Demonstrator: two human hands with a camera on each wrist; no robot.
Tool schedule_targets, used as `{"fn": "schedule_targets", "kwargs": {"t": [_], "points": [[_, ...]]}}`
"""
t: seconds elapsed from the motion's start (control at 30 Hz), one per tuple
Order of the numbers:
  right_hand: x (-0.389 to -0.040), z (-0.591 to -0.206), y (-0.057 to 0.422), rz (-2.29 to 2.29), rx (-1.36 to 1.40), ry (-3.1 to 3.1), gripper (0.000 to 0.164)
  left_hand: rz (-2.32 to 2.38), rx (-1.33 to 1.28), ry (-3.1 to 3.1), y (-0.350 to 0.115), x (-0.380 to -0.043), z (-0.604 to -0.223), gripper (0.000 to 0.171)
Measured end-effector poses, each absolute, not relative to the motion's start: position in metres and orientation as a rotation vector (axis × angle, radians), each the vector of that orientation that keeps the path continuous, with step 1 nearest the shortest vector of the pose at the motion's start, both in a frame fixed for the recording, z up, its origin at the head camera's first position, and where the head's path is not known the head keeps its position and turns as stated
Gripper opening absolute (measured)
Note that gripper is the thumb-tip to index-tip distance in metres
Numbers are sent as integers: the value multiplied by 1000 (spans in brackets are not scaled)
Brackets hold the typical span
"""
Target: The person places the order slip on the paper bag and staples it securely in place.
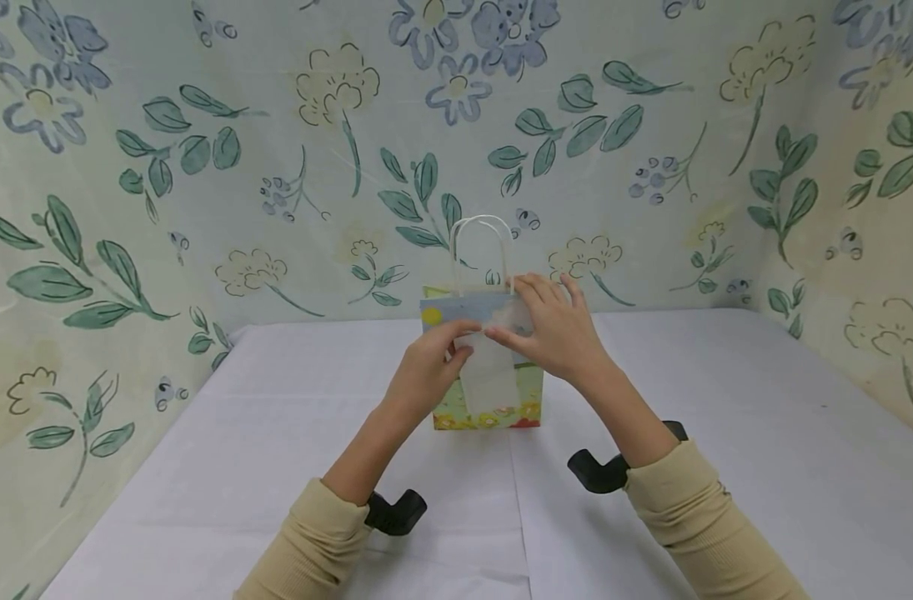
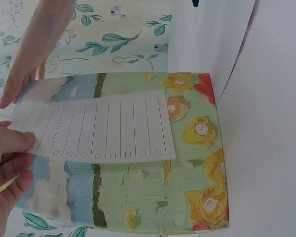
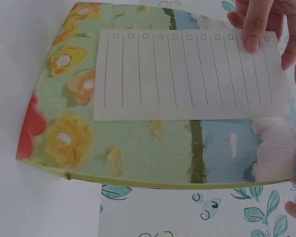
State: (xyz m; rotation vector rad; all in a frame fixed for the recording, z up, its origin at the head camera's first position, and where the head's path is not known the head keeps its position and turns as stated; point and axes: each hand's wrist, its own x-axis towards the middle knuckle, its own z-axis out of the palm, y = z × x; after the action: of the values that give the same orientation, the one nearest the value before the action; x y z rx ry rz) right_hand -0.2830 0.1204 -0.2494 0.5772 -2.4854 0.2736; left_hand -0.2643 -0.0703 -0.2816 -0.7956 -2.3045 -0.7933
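A paper gift bag [image 1: 529, 392] painted with yellow and red flowers stands upright, its white twisted handles [image 1: 480, 219] raised. Against its front lies a white lined checklist slip [image 2: 113, 128] with a row of small boxes along one side. My left hand [image 1: 426, 367] pinches the slip's upper end, thumb on the printed face; in the right wrist view this left hand [image 3: 269, 22] shows at the top. At the bag's upper right corner, my right hand [image 1: 564, 329] grips the top edge, its thumb stretched towards the slip. The right fingers' far sides are hidden.
A white cloth covers the table [image 1: 313, 392], with a crease running towards the front. Behind it hangs a floral curtain [image 1: 276, 150], which also closes off both sides. Black curved mounts [image 1: 399, 512] sit at both wrists.
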Motion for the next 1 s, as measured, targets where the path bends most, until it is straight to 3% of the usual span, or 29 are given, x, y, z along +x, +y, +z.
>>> {"fn": "schedule_targets", "kwargs": {"t": [1.0], "points": [[-276, -252, 115, 448, 592, -2425, 64, -709, -808, -2143, -67, -268, -268, 24]]}}
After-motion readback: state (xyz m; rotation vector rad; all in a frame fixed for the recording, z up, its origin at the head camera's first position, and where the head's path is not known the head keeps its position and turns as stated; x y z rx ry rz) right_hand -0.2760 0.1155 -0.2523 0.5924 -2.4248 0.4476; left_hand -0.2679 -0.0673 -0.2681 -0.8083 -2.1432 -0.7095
